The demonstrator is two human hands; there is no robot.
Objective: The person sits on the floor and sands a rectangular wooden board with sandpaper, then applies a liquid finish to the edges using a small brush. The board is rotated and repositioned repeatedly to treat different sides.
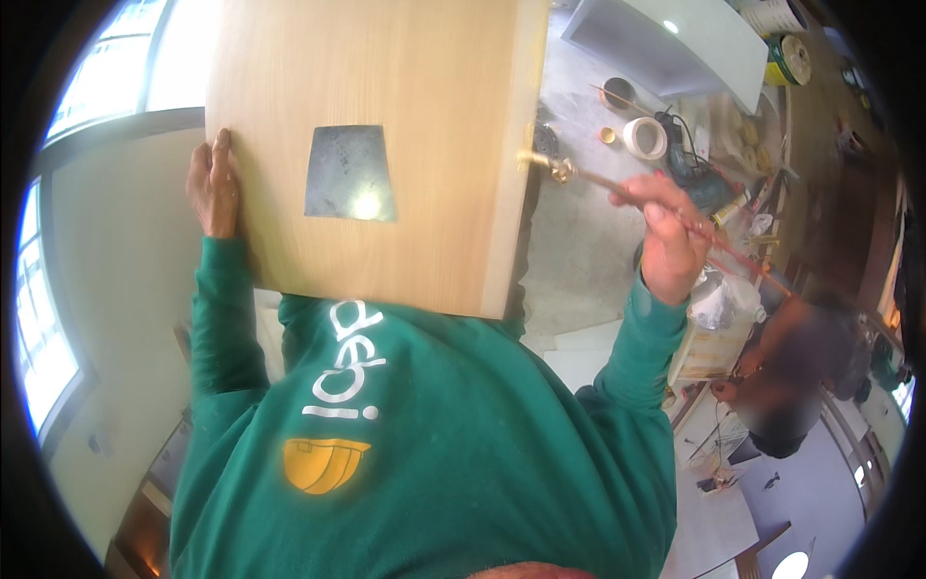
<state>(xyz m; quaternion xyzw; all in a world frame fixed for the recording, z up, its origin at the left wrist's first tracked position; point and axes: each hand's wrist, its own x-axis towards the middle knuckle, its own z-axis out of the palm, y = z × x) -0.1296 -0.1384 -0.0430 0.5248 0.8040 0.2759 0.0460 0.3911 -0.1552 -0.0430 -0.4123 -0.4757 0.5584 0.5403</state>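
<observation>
A pale wood-grain board (434,116) stretches out in front of me, its near edge against my sweater. My left hand (214,188) grips the board's left edge, fingers on the top face. On the board lies a flat, dark grey, four-sided plate (349,174), narrower at its far end and shiny near one corner. In my right hand (667,236) is a long, thin-handled brush (603,181), pinched between thumb and fingers. Its yellowish tip meets the board's right edge, where a yellowish smear runs along the side.
A grey-topped surface right of the board bears a roll of tape (644,138), a dark round container (617,93) and a dark power tool (699,174). Beyond stands a white panel (675,43). Another person (791,376) is at the lower right. Windows (106,72) line the left.
</observation>
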